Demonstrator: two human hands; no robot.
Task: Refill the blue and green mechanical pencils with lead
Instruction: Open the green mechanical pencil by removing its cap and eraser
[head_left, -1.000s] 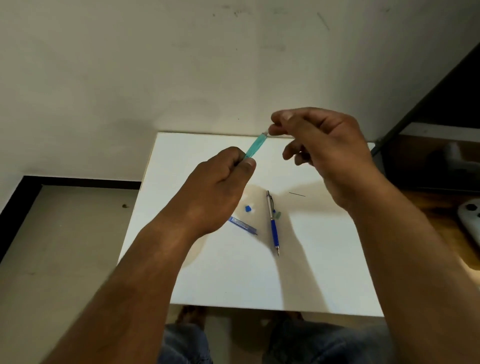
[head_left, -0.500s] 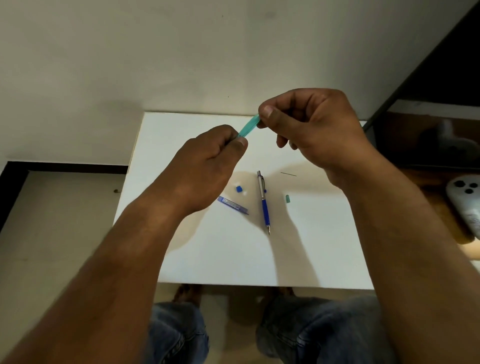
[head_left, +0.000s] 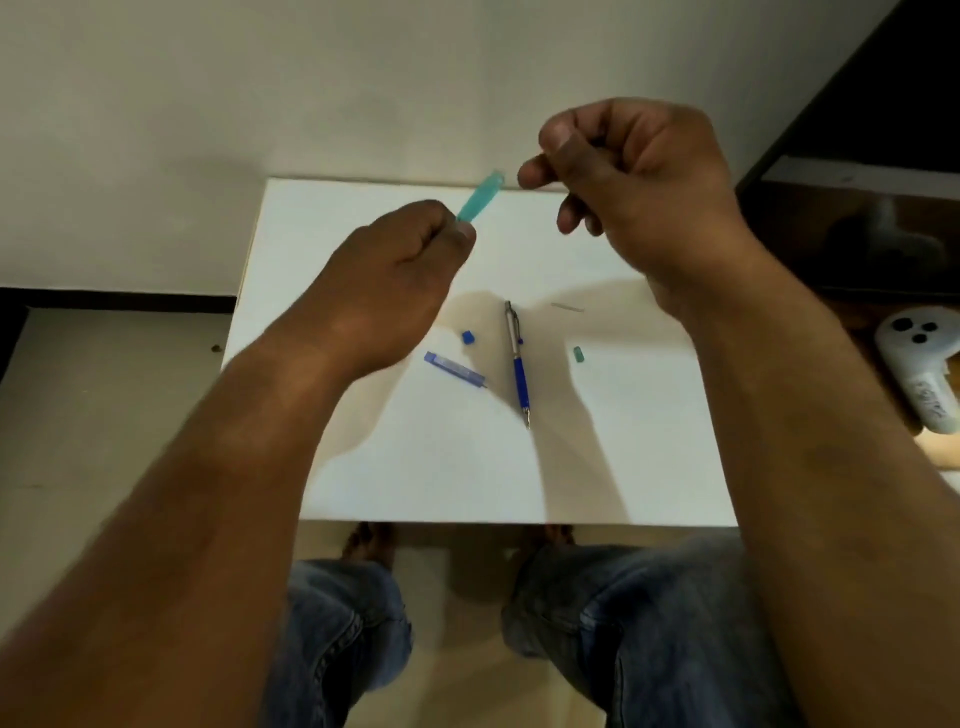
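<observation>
White worktop (head_left: 415, 467) carrying blue pencil (head_left: 518, 364), lead case (head_left: 454, 369) and small caps. Left hand (head_left: 384, 291) clamped on green pencil (head_left: 480, 196), raised. Right hand (head_left: 628, 176), touching its top earlier, now pinched just beside it, contents indiscernible.

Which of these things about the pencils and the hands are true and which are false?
1. The left hand holds the green pencil. True.
2. The blue pencil is in the right hand. False: it lies on the white table.
3. A small green cap lies on the table right of the blue pencil. True.
4. The lead case stands upright. False: it lies flat, left of the blue pencil.
5. The right hand touches the green pencil. False: there is a gap between them.
</observation>
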